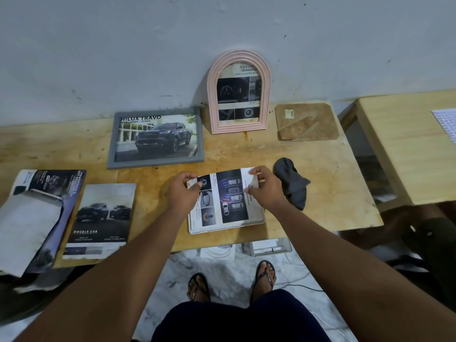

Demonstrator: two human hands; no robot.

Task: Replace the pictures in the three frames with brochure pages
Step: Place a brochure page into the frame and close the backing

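Observation:
A brochure page [229, 196] showing parked cars lies over a white frame [262, 219] near the table's front edge. My left hand [181, 193] pinches its far left corner and my right hand [265, 187] pinches its far right corner, lifting that edge slightly. A grey frame [111, 154] holding a pickup truck page lies flat at the back left. A pink arched frame [213, 95] with a brochure page stands against the wall. Loose brochure pages [103, 218] and an open brochure [37, 213] lie at the left.
A brown backing board with its stand [306, 122] lies at the back right. A dark grey cloth [292, 183] sits right of my right hand. A second wooden table [404, 144] stands at the right. My feet in sandals [265, 275] are on the marble floor below.

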